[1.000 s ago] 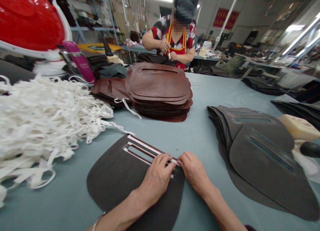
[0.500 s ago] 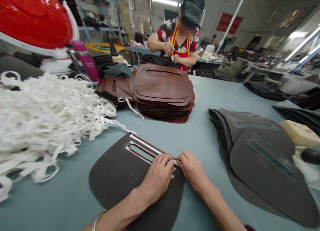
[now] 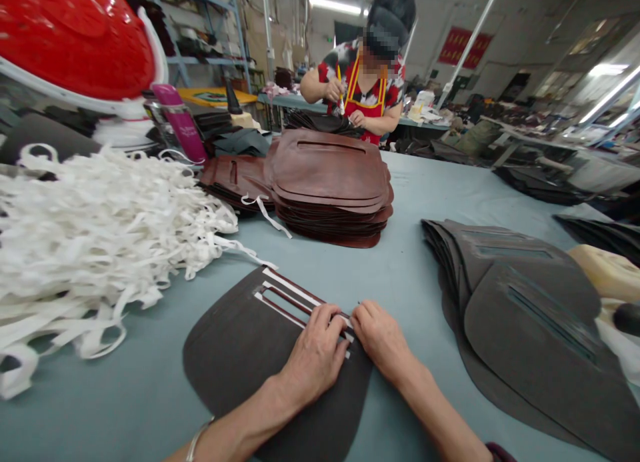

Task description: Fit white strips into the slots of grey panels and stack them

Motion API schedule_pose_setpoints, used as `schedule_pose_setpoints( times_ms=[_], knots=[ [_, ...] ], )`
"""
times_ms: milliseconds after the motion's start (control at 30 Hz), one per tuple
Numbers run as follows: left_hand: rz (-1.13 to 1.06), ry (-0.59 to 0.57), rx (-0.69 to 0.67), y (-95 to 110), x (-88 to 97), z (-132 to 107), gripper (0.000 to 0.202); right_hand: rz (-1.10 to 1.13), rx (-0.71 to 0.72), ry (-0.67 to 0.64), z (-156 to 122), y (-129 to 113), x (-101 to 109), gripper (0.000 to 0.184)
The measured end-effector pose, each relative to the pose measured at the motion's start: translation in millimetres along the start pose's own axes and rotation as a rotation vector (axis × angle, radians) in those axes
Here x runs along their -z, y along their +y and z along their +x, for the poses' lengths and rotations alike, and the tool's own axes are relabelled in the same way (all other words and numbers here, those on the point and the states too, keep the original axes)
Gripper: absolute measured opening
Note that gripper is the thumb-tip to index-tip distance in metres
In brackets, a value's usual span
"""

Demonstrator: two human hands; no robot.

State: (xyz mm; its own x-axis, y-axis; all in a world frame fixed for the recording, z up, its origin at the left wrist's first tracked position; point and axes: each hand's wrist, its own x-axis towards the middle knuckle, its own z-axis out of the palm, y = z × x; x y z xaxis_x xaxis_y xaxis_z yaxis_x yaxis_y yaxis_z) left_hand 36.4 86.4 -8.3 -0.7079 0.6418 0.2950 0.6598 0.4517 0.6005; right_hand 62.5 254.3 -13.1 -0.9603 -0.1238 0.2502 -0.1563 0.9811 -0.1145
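Observation:
A dark grey leather panel lies in front of me, its folded edge showing brown. White tape strips run along that edge and beside the long slot. My left hand rests over the slot's right end, fingers bent and pressed together at the edge. Close beside it, my right hand pinches the panel's upper right corner with curled fingers. Whether a bit of tape is between the fingertips is hidden.
Loose white tape is heaped at left. Brown leather panels are stacked ahead, with more grey panels at right. A red fan and a purple bottle stand at upper left. Across the table, a person holds a brush.
My left fingers have shifted slightly and the thumb now shows more apart from them. My right hand stays at the corner. The person opposite has moved the brush a little left.

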Motion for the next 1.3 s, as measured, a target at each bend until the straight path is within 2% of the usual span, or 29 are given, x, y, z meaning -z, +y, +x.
schedule_pose_setpoints(
  times_ms=[100, 167, 267, 400, 600, 767, 867, 967, 1100, 1200, 1233, 1300],
  knots=[
    [-0.02, 0.004, 0.011, -0.2, -0.2, -0.3, 0.016, -0.063, -0.081, 0.048, 1.2, -2.0, -9.5, 0.016],
    [-0.027, 0.005, 0.02, -0.6, -0.6, -0.3, 0.017, -0.005, -0.117, 0.038, 2.0, -1.5, -9.3, 0.012],
    [-0.032, 0.006, 0.023, -0.8, -0.6, 0.0, 0.019, 0.103, -0.012, -0.022, 3.2, 0.9, -2.2, 0.005],
    [-0.031, 0.009, 0.02, 0.0, 0.4, -0.2, 0.021, 0.04, 0.157, -0.049, 6.3, 0.9, 0.7, 0.012],
    [-0.051, 0.017, 0.018, 0.3, 1.4, -0.7, 0.019, 0.128, -0.093, 0.028, 10.1, -2.5, -7.1, 0.015],
    [-0.046, 0.022, -0.002, -1.2, 0.8, -1.1, 0.017, 0.468, -0.123, -0.061, 1.1, -1.2, 9.7, 0.011],
    [-0.036, 0.017, -0.014, -0.9, 1.2, -0.5, 0.029, 0.534, -0.165, -0.037, -4.8, -5.0, 10.3, 0.015],
    [0.011, -0.004, -0.013, 0.5, 0.8, 2.7, 0.049, 0.423, -0.127, 0.036, -9.7, -9.4, 3.6, 0.018],
    [0.089, -0.015, -0.034, -5.2, -7.6, 1.5, 0.041, 0.216, -0.035, 0.011, -16.1, -8.9, 3.7, 0.021],
    [0.141, 0.108, -0.134, -23.0, -18.3, -5.4, 0.036, 0.169, -0.076, -0.044, -19.5, -9.7, 10.4, 0.024],
    [0.147, 0.16, -0.191, -30.2, -22.3, -5.4, 0.034, 0.12, -0.086, -0.056, -19.2, -10.5, 12.3, 0.019],
    [0.108, 0.214, -0.31, -40.0, -31.7, 2.8, 0.026, -0.064, -0.016, -0.112, -16.3, -10.4, 15.9, 0.007]
  ],
)
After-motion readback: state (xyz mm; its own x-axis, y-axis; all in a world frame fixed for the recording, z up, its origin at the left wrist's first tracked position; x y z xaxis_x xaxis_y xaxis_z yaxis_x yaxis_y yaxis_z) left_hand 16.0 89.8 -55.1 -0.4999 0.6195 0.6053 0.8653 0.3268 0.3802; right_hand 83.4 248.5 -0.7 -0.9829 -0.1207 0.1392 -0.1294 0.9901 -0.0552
